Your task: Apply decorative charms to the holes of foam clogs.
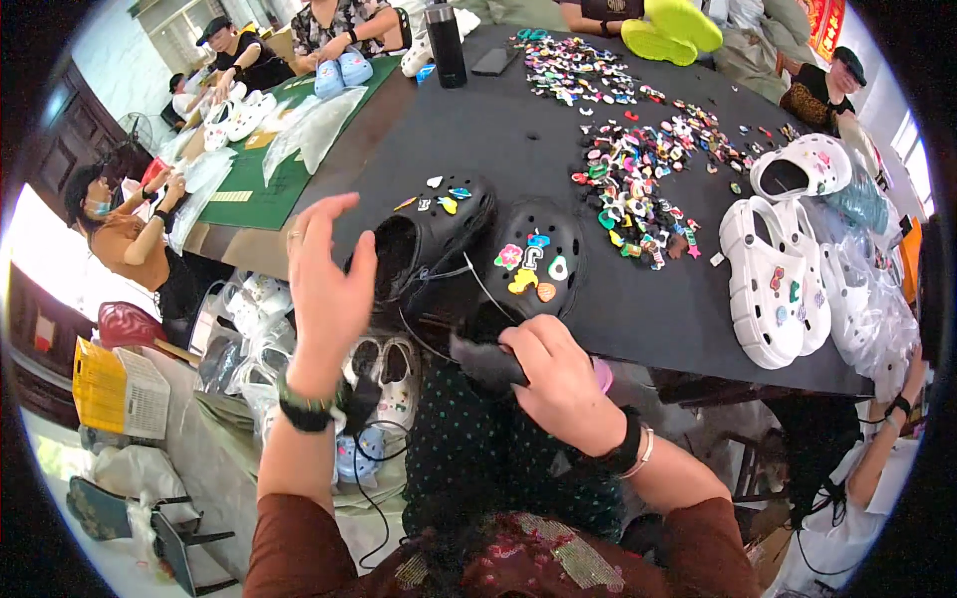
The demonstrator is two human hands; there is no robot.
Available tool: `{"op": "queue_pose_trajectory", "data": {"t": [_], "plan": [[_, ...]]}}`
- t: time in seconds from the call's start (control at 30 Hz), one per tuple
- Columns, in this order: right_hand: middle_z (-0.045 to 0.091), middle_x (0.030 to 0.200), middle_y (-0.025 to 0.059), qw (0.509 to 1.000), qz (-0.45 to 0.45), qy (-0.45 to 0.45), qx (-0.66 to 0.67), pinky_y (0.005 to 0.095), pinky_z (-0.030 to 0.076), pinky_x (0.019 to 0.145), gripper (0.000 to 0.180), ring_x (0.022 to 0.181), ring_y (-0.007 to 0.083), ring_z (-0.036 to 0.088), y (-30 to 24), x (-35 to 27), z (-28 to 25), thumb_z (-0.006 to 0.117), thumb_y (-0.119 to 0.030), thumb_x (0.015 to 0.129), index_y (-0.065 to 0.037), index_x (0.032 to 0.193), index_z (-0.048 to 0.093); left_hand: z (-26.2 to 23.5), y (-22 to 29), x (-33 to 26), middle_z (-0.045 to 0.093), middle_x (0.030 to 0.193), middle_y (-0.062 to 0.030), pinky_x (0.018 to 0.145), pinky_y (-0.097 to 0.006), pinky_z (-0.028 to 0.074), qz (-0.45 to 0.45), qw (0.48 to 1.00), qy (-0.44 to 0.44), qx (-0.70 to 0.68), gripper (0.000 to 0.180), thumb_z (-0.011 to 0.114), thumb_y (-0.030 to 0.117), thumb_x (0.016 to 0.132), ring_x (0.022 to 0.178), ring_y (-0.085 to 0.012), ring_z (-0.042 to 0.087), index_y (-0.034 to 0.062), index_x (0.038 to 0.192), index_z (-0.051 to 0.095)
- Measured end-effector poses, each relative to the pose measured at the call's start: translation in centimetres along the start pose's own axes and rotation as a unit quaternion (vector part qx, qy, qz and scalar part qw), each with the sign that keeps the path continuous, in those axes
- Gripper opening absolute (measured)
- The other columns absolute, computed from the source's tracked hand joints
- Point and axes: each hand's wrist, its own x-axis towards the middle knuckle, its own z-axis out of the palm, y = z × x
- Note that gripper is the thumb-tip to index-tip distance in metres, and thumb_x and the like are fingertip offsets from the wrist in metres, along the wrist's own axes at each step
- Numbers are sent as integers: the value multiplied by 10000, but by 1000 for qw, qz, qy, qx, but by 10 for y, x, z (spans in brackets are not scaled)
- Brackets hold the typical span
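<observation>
Two black foam clogs lie at the table's near edge, tied together by a thin cord (483,283). The right-hand clog (560,237) carries colourful shoe charms: a pink flower, a white letter, an avocado and others. My right hand (563,384) is closed on this clog's heel end, thumb and fingers pinching it. The left-hand clog (467,221) lies tilted, its opening toward my left hand and several charms on its top. My left hand (334,274) is raised beside it with thumb and fingers apart, holding nothing.
Loose shoe charms (638,179) spread in heaps over the black tabletop (638,319). White clogs (763,289) and plastic bags stand at right. Behind are a black bottle (447,48), a phone (494,62) and green clogs (673,32). Other people work around. More bagged clogs lie below left.
</observation>
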Motion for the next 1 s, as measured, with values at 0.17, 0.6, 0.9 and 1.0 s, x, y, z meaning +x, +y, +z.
{"op": "queue_pose_trajectory", "data": {"t": [0.17, 0.6, 0.9, 1.0], "plan": [[522, 1060, 182, 968, 64, 83, 227, 422, 508, 829, 498, 981, 389, 567, -22, 22, 20, 731, 42, 687, 9, 1141, 529, -37, 70, -46, 651, 1057, -130, 731, -297, 502, -48, 946, -172, -269, 189, 652, -21, 810, 836, -230, 627, 4, 996, 629], [470, 1319, 225, 947, -15, 67, 315, 352, 525, 863, 599, 1093, 356, 585, -10, 15, 16, 547, 179, 743, 9, 1311, 465, -26, 54, -91, 558, 1154, -124, 965, -288, 443, -116, 944, -207, -228, 246, 606, 25, 925, 1057, -146, 563, -38, 1152, 534], [558, 1001, 164, 984, 77, 110, 119, 413, 487, 828, 323, 955, 360, 571, 22, 4, -21, 729, 3, 755, -8, 1030, 559, 6, 32, -56, 606, 1254, -120, 956, -344, 491, -482, 521, -291, -641, 414, 618, 123, 952, 1123, -187, 608, -24, 1318, 492], [542, 975, 154, 987, 92, 66, 115, 420, 473, 831, 338, 949, 359, 554, 29, 3, -21, 760, -42, 749, -11, 1009, 546, 30, 44, -46, 628, 1220, -81, 934, -322, 496, -451, 521, -337, -642, 395, 643, 109, 931, 1075, -159, 623, -1, 1293, 528]]}}
